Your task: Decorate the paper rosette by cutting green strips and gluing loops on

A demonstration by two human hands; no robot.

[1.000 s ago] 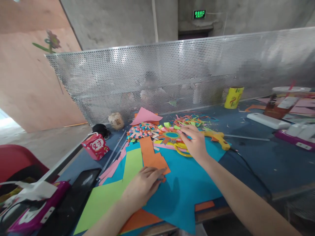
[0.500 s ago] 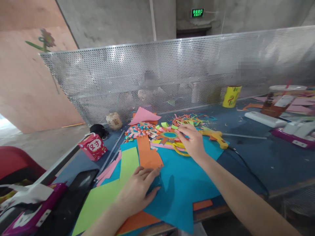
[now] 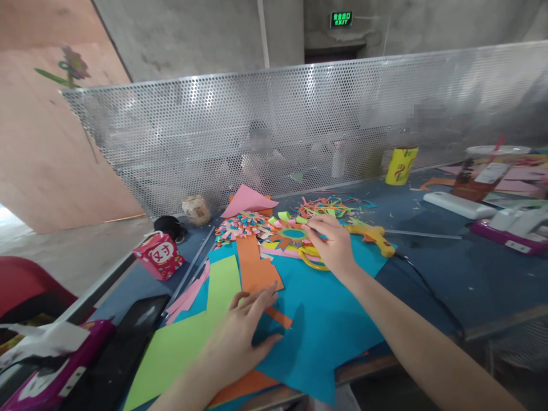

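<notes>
My left hand (image 3: 240, 337) lies palm down with its fingers apart over blue card (image 3: 317, 325), green card (image 3: 180, 348) and the lower end of an orange paper piece (image 3: 252, 268). A small orange strip (image 3: 280, 317) shows beside its fingers on the blue card. My right hand (image 3: 334, 245) is closed, pinching the right edge of a layered paper flower (image 3: 293, 234) with an orange ring, a teal centre and curled green strips. Its fingertips hide the exact grip. Yellow-handled scissors (image 3: 312, 260) lie just below that flower.
A yellow glue gun (image 3: 374, 237) with a black cord lies to the right. Finished-looking pink and blue paper flowers (image 3: 240, 225) and a heap of paper strips (image 3: 327, 208) lie behind. A red box (image 3: 160, 257), black phone (image 3: 132, 325) and drink cup (image 3: 483, 174) stand around. A perforated metal screen (image 3: 214, 131) closes the back.
My left fingers have lifted and spread a little, and a small orange strip now shows beside them on the blue card. My right hand keeps its place at the flower. The view has shifted slightly.
</notes>
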